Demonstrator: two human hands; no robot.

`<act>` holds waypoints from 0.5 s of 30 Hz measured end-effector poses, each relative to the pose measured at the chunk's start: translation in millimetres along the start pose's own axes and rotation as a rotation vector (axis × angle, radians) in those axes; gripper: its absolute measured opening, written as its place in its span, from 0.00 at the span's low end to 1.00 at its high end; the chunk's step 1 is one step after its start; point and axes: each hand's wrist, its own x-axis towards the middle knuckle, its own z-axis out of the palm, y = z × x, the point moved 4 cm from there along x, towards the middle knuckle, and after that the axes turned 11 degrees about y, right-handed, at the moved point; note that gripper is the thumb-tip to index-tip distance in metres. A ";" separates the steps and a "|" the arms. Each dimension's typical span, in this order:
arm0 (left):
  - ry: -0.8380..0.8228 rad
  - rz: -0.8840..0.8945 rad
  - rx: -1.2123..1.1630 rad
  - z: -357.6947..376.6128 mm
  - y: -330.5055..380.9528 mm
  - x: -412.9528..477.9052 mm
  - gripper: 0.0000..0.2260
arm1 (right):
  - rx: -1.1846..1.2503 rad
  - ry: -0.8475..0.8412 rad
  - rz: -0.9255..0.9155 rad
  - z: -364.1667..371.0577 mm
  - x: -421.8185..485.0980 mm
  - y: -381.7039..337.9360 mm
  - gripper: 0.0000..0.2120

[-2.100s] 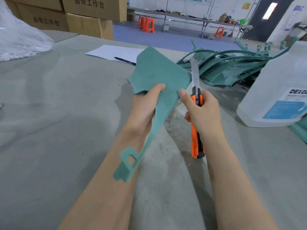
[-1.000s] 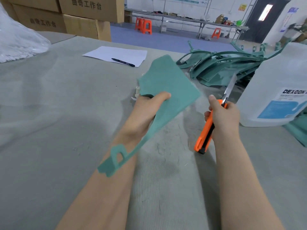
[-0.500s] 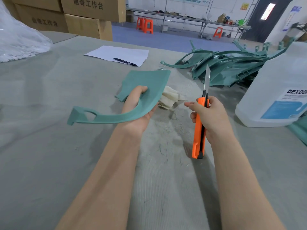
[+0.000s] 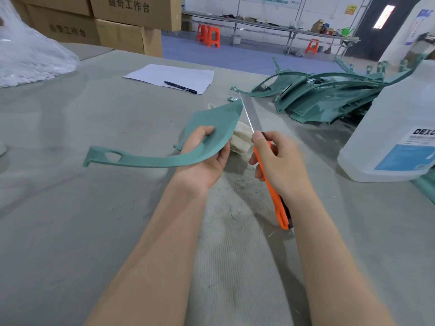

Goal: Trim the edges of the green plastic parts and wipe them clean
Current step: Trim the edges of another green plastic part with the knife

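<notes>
The left hand point(image 4: 204, 158) grips the green part point(image 4: 211, 128) above the worktop's point(image 4: 70, 208) middle; the right hand point(image 4: 280, 161) clasps the knife point(image 4: 273, 184), blade along the part's far edge. A slip could gouge the part or nick the left fingers point(image 4: 223, 156).

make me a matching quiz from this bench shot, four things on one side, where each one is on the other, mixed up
Things:
1. green plastic part
2. orange utility knife
3. black pen
4. white jug

Places:
A. lying on the sheet of paper
B. held in the left hand
C. standing at the right edge of the table
D. held in the right hand

Pairs: 1-B, 2-D, 3-A, 4-C
</notes>
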 end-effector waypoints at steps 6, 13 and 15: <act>-0.006 -0.031 0.016 1.4 -0.1 -3.0 0.03 | -0.027 0.076 -0.047 -0.9 0.4 -0.8 0.13; -0.040 -0.075 0.118 5.2 -3.8 -7.0 0.04 | -0.042 0.152 -0.060 -6.1 3.4 3.4 0.16; -0.046 -0.094 0.122 5.0 -4.1 -7.4 0.04 | -0.045 0.146 -0.073 -6.1 3.4 3.9 0.15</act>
